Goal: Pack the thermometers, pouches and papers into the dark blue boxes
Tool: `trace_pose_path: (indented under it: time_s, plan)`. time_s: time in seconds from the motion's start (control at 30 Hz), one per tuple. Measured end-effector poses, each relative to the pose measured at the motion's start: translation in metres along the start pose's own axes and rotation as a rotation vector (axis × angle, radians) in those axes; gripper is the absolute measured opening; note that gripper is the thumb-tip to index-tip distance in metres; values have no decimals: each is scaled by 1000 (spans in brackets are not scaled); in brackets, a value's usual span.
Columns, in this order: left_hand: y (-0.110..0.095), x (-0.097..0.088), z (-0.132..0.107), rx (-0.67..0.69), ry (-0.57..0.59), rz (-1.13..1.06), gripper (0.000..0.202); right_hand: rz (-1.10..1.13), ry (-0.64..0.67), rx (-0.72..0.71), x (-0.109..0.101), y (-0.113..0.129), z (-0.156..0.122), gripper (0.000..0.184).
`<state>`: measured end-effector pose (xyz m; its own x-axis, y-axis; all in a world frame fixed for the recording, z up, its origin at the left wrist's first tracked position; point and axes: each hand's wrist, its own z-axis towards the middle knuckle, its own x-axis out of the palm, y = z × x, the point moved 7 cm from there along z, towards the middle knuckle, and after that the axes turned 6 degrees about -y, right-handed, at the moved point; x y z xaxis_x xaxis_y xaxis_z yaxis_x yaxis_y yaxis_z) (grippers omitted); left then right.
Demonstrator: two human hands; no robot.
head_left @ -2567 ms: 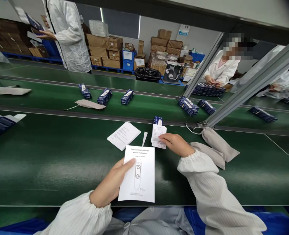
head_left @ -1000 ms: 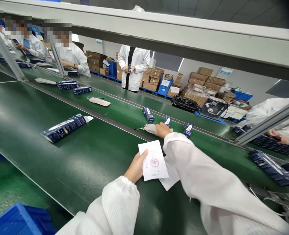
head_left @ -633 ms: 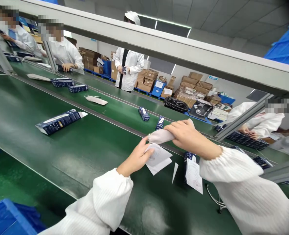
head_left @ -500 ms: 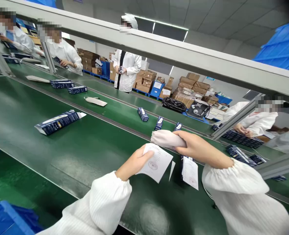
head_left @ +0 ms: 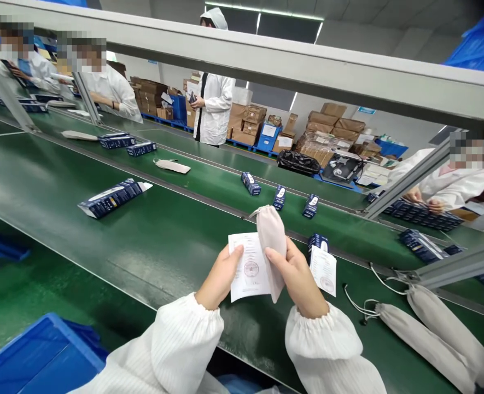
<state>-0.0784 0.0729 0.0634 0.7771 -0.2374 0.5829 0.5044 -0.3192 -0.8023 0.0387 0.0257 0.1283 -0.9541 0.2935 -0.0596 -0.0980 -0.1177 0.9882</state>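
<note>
My left hand (head_left: 221,276) pinches a white printed paper slip (head_left: 248,273) with a round red stamp, thumb on its front. My right hand (head_left: 301,273) is closed around a pale drawstring pouch (head_left: 271,227), held upright against the slip's right edge. What the pouch contains is hidden. Both are held above the green conveyor belt (head_left: 176,246). Just beyond my right hand, another stamped paper (head_left: 324,271) leans on a dark blue box (head_left: 319,241). Two filled-looking grey pouches (head_left: 424,345) with white cords lie to the right.
An open blue box (head_left: 114,198) lies on the belt at left. Several small blue boxes (head_left: 279,197) and a flat pouch (head_left: 171,166) lie farther back. A metal frame bar (head_left: 266,60) crosses above. Co-workers in white coats (head_left: 217,104) are beyond. A blue bin (head_left: 40,355) stands lower left.
My right hand has brought the pouch down and left, turning it from lying sideways to upright against the slip. The slip now faces me flatter. The view has shifted, showing the two pouches at right.
</note>
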Motion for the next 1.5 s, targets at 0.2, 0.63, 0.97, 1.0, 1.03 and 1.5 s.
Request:
trace_pose_path:
  time_s: [0.2,0.63,0.97,1.0,1.03,1.5]
  plan:
    - [-3,-19,11,45,-147,-9,36,-26,2,-2,-5,22,-12,48]
    - [13,10,-10,24,-164,-178,36,-363,-129,-149,25,-30,-18,52]
    - [-5,7,-12,42,3,-54,50,-860,-178,-428,34,-23,-28,59]
    - [-7,5,-11,27,8,-68,50,-840,-187,-422,33,-24,-27,63]
    - [-10,1,-10,21,10,-76,52,-809,-183,-407,34,-26,-26,68]
    - [-81,-84,29,387,40,699,44,-802,165,-90,119,-45,29,25]
